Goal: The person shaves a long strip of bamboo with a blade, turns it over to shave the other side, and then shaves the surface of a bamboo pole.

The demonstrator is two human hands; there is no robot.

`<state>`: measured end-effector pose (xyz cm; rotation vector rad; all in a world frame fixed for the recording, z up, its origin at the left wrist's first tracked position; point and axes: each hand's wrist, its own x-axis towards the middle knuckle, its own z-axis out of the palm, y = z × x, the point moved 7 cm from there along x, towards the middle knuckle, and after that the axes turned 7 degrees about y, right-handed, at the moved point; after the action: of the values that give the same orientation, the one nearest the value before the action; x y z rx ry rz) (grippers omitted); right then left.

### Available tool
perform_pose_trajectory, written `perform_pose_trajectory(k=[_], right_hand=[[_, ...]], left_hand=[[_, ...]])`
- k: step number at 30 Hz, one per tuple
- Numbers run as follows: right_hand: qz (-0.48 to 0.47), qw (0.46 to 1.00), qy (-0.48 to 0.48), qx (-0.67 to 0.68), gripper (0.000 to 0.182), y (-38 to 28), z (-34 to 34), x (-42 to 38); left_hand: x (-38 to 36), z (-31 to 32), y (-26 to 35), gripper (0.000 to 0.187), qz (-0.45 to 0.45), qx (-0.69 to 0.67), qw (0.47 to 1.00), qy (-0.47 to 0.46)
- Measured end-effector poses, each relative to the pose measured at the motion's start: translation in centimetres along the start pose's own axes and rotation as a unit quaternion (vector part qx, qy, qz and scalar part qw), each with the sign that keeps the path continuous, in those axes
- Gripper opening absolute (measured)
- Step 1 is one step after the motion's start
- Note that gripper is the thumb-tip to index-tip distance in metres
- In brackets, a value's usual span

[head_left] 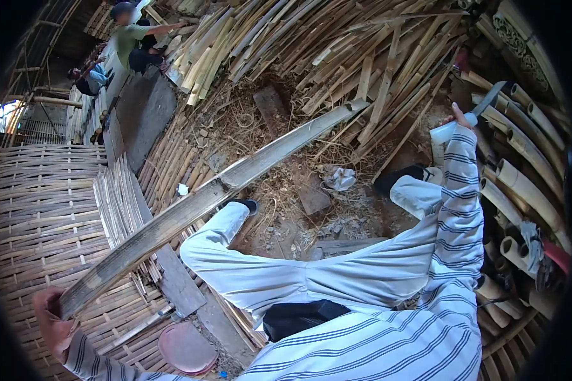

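My left hand [52, 320], at the lower left, grips the near end of a long split bamboo piece [190, 206]. Its hollow inside faces up, and it slants across in front of me to the far bamboo strips. In my right hand [461, 119], out at the right, is a knife [488, 100] with a dark blade and what looks like a white handle. The blade points up and away from the split bamboo. Fingers of the right hand are closed round the handle and partly hidden.
A large heap of bamboo strips [337, 47] lies ahead. Cut bamboo poles [511, 174] are stacked at right, a woven bamboo mat [38, 209] spreads at left. Shavings and a wooden block [308, 187] lie between my legs. Another person [133, 41] sits at the far left.
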<state>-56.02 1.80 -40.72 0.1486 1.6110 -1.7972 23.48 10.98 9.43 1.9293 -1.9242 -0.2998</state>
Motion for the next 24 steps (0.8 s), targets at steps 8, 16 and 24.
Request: perform_pose_trajectory(k=[8,16,24], right_hand=[[0.033,0.999,0.024,-0.012,0.033,2.5,-0.1,-0.9],[0.058,0.998,-0.011,-0.032,0.035,3.3,0.3,0.0],[0.08,0.995,-0.002,-0.052,0.032,4.0,0.1,0.0]], left_hand=[[2.1,-5.3,3.1,0.058,0.07,0.032,0.997,-0.007],[5.6,-5.6,4.2,0.057,0.025,0.203,0.978,-0.044],[13.7,-3.2,8.0,0.064,0.211,0.201,0.954,-0.076]])
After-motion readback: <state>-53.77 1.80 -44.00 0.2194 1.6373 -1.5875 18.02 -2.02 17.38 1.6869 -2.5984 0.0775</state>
